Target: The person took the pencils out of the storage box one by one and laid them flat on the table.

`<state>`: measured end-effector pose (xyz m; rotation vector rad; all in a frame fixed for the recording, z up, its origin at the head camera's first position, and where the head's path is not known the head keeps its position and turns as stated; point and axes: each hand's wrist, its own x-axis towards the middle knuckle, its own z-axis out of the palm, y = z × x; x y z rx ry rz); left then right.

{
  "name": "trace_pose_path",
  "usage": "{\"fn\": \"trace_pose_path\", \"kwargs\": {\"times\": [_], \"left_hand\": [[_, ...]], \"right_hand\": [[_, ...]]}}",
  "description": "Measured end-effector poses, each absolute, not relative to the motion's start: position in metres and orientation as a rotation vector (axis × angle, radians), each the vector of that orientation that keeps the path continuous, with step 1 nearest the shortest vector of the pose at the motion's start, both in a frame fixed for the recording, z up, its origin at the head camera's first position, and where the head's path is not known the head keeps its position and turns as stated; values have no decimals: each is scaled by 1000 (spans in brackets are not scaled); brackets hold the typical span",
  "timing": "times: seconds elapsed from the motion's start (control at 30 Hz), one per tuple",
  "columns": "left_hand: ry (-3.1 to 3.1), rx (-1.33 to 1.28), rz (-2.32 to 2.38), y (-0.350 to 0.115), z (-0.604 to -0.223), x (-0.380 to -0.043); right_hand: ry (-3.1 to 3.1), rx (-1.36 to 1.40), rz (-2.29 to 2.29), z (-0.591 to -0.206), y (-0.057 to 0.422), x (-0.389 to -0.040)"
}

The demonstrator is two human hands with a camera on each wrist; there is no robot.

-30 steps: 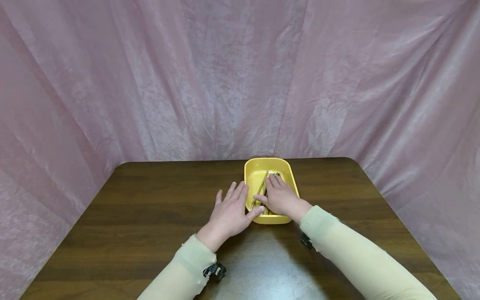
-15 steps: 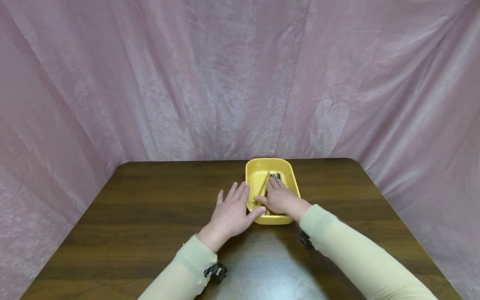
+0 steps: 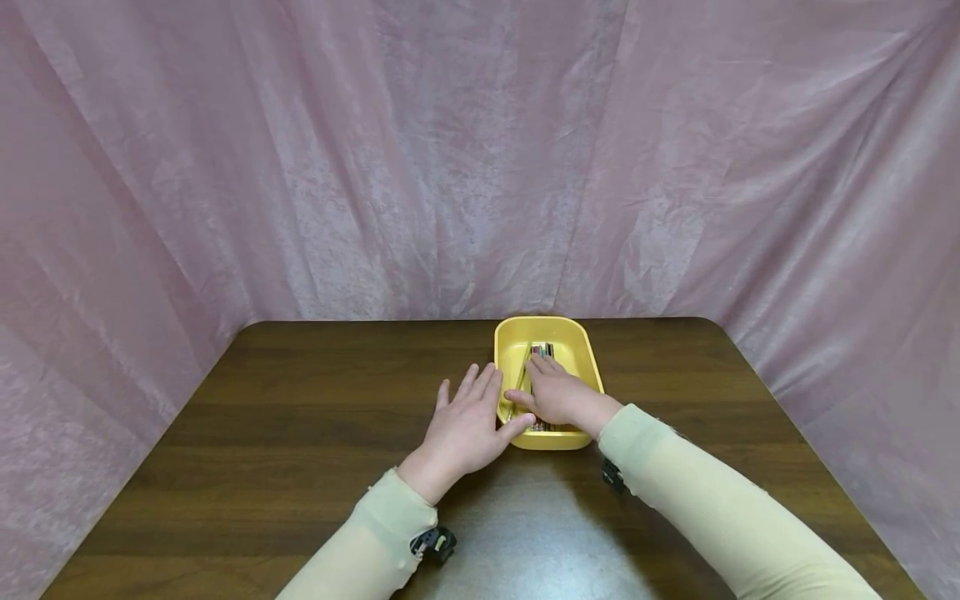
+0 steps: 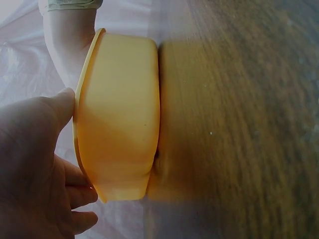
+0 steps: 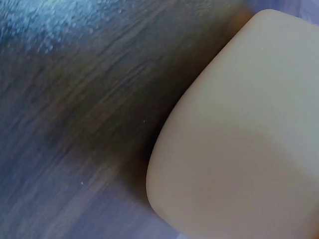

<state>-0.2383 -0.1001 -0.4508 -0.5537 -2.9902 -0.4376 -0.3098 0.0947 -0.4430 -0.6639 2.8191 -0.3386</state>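
A yellow tray [image 3: 581,358] sits at the back of the table, right of centre. My left hand [image 3: 463,429] lies along its left side with fingers straight and spread. In the left wrist view, the thumb of that hand [image 4: 30,149] and its fingertips touch the tray rim [image 4: 77,114]. My right hand [image 3: 558,396] is inside the tray, fingers extended over several thin sticks with coloured ends [image 3: 542,350], which look like pencils. Its palm hides their middles. One yellow stick [image 3: 523,367] lies slanted, left of the others. The right wrist view holds only the tray's outer wall [image 5: 234,139].
The brown wood-grain table [image 3: 262,433] extends on both sides of the tray. Its far edge runs close behind the tray. Pink curtains [image 3: 450,167] hang behind and at the sides. Small black devices [image 3: 433,543] are strapped to both wrists.
The coloured sticks have shifted left within the tray and lie straighter together, nearer the yellow stick. My right hand has slid slightly left over them. The left hand keeps its place against the tray.
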Motion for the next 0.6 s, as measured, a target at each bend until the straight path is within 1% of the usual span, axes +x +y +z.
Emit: {"fn": "trace_pose_path", "kwargs": {"times": [0.6], "left_hand": [[-2983, -552, -441, -101, -451, -239]], "right_hand": [[2762, -870, -346, -450, 97, -318]]}}
